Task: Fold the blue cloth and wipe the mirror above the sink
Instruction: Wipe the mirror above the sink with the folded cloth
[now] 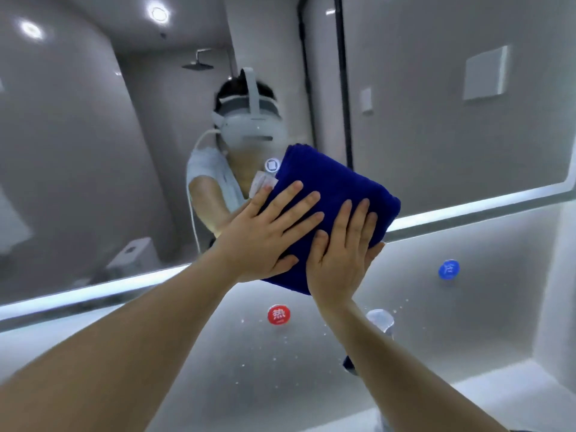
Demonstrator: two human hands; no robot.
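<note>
Bathroom, grey walls, with the mirror [93,151] filling the upper frame. A lit strip [467,204] runs along its bottom edge, rising to the right.

Your blue cloth [336,188] is already folded into a thick pad and sits flat against the glass low in the middle. Its bottom corner hangs over the strip onto the wall below.

Hands:
- Your left hand [268,232] is spread flat with straight fingers, pressing the pad's left half.
- Your right hand [339,257] is also flat and spread, on the lower right. Its little finger lies along the pad's lower edge.
- Neither hand grips the pad; both only push. They sit side by side, thumbs nearly touching, so neither is nearer.

Geometry: the pad is near-square and turned corner-up, so I can't call a long axis. Most of the glass lies above the pad and to its left and right. Only the strip and wall are below. My read is that the next stroke should go up or sideways, not down.

Watch for:
- A round sticker [271,165] on the glass, just beside the pad's upper-left edge.
- The cloth's white label [263,182], poking out near your left fingertips. It could drag across the glass.
- Flat palms on a thick pad. The layers may shear apart on a fast sweep.

Below the strip, the wall carries a red hot tag [278,314], a blue cold tag [448,269] and water droplets. All are well clear of an upward pass.
</note>
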